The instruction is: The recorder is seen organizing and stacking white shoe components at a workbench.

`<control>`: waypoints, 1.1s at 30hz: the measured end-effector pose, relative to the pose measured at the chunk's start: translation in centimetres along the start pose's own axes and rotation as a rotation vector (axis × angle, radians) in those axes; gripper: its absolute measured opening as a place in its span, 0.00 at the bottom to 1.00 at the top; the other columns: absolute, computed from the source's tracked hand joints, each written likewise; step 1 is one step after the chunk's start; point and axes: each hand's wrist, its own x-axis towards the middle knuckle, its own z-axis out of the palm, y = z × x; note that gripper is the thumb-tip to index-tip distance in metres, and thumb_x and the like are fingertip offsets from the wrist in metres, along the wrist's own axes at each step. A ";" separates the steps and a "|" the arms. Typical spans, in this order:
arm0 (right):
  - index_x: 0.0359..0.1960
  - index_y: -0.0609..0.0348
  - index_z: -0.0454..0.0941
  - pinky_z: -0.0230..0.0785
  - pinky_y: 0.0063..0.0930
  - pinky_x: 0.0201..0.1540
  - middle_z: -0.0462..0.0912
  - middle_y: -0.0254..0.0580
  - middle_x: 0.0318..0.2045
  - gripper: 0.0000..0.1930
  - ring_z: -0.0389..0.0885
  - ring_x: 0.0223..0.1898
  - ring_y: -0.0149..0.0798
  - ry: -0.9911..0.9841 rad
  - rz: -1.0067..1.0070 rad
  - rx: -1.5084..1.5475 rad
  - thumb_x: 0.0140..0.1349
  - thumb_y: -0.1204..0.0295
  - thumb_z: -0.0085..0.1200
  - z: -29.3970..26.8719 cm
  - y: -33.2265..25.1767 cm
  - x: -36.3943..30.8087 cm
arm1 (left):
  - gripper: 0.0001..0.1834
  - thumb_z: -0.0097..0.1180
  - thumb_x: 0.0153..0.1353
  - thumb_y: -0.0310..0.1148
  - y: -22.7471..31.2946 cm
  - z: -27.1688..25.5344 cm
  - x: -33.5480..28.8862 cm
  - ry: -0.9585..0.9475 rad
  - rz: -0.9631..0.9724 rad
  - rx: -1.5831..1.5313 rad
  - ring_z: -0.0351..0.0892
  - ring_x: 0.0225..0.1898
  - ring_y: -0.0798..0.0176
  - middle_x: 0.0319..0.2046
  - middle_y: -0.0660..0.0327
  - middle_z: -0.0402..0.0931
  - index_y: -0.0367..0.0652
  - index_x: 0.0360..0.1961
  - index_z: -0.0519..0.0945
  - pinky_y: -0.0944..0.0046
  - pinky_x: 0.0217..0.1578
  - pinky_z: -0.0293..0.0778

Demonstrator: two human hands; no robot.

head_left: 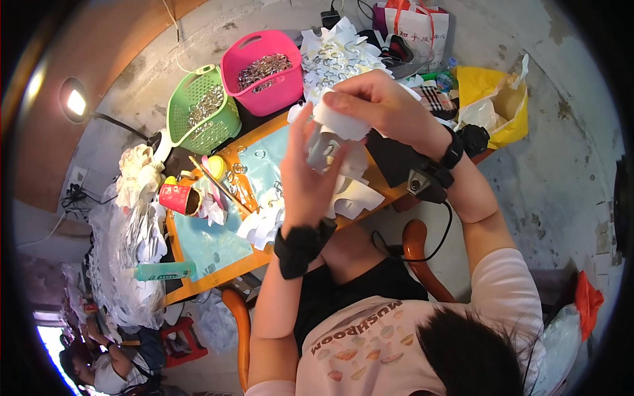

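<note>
My right hand (386,109) pinches a small white card-like piece (341,124) between thumb and fingers, above the table's near edge. Close beside it, on the left, my left hand (304,175) is raised with fingers upright and thumb spread away from them. Part of that hand's palm side is hard to make out. Below both hands lie more white cut pieces (355,199). Another heap of white pieces with small metal rings on them (340,51) lies at the far side. Loose metal rings (238,170) are scattered on the table, left of my left hand.
A pink basket (285,89) and a green basket (221,122) hold many metal rings. On the wooden table (198,285) are a red cup (177,198) and a brush-like stick (221,185). A lamp (76,101) stands left, a yellow bag (508,109) right. Another person (119,373) sits lower left.
</note>
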 end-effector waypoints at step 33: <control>0.39 0.61 0.85 0.64 0.21 0.29 0.84 0.36 0.27 0.10 0.75 0.26 0.26 0.108 -0.117 -0.485 0.53 0.78 0.63 -4.5 1.9 -4.4 | 0.04 0.58 0.63 0.24 -0.3 -7.1 3.4 0.509 -0.125 -0.366 0.68 0.26 0.78 0.25 0.70 0.74 0.33 0.34 0.79 0.75 0.29 0.65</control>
